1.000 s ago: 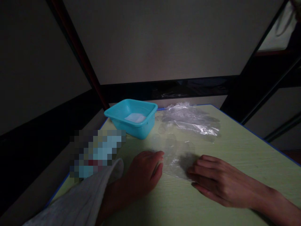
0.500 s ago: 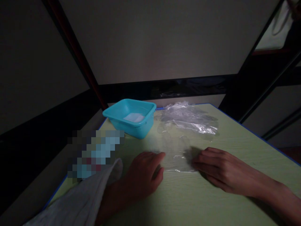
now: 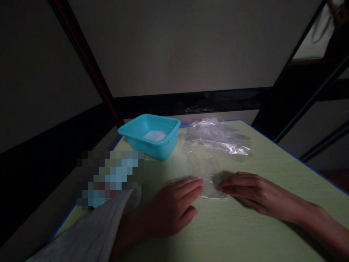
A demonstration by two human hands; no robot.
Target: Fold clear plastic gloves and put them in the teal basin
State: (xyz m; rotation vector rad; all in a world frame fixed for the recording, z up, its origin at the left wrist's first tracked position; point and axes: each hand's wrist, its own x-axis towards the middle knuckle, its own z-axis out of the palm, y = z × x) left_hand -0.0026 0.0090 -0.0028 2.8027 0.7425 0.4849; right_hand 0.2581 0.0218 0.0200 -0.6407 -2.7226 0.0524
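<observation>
A thin clear plastic glove (image 3: 203, 169) lies flat on the pale green table (image 3: 212, 229), its finger shapes pointing away from me. My left hand (image 3: 178, 203) rests over the glove's lower left part, palm down, fingers stretched out and thumb apart. At the glove's lower right edge is my right hand (image 3: 252, 193), its fingers bent and close together with the tips touching the plastic. Whether anything is pinched there is too small to tell. Beyond the glove lies a crumpled pile of clear plastic (image 3: 218, 136).
A turquoise basin (image 3: 163, 149) with something white (image 3: 155, 135) inside stands at the back left. Nearer on the left lies a blurred-out, light blue item (image 3: 117, 176). A grey panel (image 3: 174, 47) rises behind the table.
My left hand has slid right over the glove, and its fingers have straightened. My right hand has shifted slightly left. The camera view has moved a little.
</observation>
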